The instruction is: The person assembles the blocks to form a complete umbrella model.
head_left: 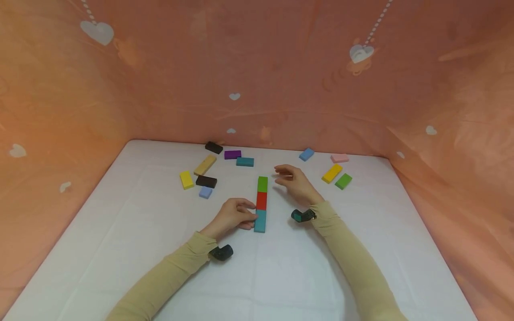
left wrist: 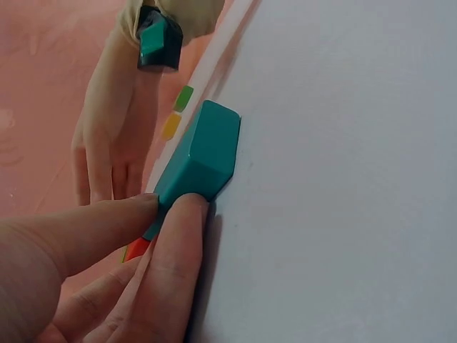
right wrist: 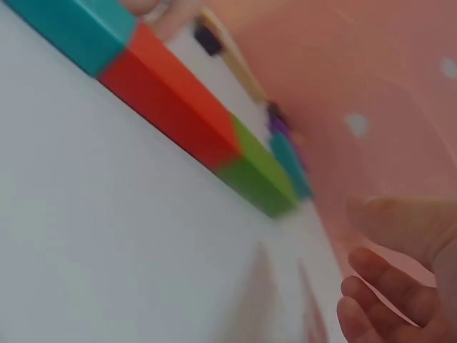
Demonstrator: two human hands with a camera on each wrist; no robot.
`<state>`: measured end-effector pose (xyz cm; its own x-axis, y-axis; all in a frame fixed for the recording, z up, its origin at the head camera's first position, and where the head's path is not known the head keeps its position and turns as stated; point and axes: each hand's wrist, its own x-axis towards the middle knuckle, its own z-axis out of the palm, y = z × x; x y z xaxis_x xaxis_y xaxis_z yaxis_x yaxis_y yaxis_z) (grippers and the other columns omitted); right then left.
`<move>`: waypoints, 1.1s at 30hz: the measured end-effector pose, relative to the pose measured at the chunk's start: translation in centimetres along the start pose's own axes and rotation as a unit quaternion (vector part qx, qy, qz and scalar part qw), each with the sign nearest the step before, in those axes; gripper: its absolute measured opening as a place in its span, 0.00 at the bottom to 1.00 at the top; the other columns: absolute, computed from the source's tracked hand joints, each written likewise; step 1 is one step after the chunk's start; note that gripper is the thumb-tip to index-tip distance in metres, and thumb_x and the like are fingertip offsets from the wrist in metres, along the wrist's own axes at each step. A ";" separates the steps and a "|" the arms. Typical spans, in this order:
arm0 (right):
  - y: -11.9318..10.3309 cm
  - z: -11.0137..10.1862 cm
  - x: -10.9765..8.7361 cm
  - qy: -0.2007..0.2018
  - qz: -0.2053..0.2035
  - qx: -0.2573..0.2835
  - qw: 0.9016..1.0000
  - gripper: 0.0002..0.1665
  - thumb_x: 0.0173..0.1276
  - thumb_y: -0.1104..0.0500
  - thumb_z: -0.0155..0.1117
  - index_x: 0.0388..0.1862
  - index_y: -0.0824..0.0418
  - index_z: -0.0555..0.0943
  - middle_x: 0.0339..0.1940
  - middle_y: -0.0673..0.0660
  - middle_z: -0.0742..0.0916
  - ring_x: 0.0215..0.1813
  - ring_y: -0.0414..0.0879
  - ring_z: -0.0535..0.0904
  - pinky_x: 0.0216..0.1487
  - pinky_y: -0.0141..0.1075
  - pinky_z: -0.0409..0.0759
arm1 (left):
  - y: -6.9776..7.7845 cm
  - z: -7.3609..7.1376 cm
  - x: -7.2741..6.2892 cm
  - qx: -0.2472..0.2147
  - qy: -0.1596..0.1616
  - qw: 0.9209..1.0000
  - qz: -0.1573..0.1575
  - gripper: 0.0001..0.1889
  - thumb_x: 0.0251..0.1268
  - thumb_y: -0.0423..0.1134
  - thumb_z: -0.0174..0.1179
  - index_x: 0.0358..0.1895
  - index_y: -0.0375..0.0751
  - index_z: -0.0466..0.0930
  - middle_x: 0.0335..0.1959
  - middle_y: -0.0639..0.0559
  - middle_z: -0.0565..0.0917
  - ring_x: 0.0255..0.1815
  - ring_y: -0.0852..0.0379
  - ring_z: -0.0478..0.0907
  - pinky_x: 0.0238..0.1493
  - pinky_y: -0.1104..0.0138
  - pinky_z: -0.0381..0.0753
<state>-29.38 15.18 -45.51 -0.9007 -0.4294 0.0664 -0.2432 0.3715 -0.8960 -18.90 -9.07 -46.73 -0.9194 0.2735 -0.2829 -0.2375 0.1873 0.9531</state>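
Three blocks lie end to end in a straight row on the white table: a teal block (head_left: pixel 260 221) nearest me, a red block (head_left: pixel 261 200) in the middle and a green block (head_left: pixel 263 183) farthest. My left hand (head_left: pixel 234 214) rests at the row's left side, its fingertips (left wrist: pixel 187 209) pressed against the teal block (left wrist: pixel 203 152). My right hand (head_left: pixel 292 179) hovers just right of the green block (right wrist: pixel 255 176), fingers loosely spread and holding nothing. The red block (right wrist: pixel 168 106) fills the right wrist view.
Loose blocks lie at the back: black (head_left: pixel 213 147), purple (head_left: pixel 232 154), teal (head_left: pixel 245 162), tan (head_left: pixel 205 165), yellow (head_left: pixel 186 179), dark brown (head_left: pixel 206 181) and pale blue (head_left: pixel 205 192) at left; blue (head_left: pixel 306 154), pink (head_left: pixel 339 158), yellow (head_left: pixel 332 173) and green (head_left: pixel 343 181) at right. Orange cloth walls surround the table.
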 end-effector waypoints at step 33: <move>4.9 -12.5 -6.4 0.142 0.086 -0.151 0.974 0.43 0.60 0.56 0.72 0.70 0.67 0.64 0.65 0.70 0.70 0.65 0.65 0.63 0.66 0.56 0.61 | -0.4 0.0 0.2 0.001 -0.001 1.000 0.003 0.19 0.56 0.30 0.68 0.52 0.32 0.77 0.31 0.43 0.84 0.26 0.52 0.84 0.32 0.63 0.84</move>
<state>-29.35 30.06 -44.84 -0.9903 -0.1103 0.0850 -0.1370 0.6619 -0.7370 -18.99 -9.10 -47.20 -0.9201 0.2765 -0.2774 -0.2317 0.1868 0.9547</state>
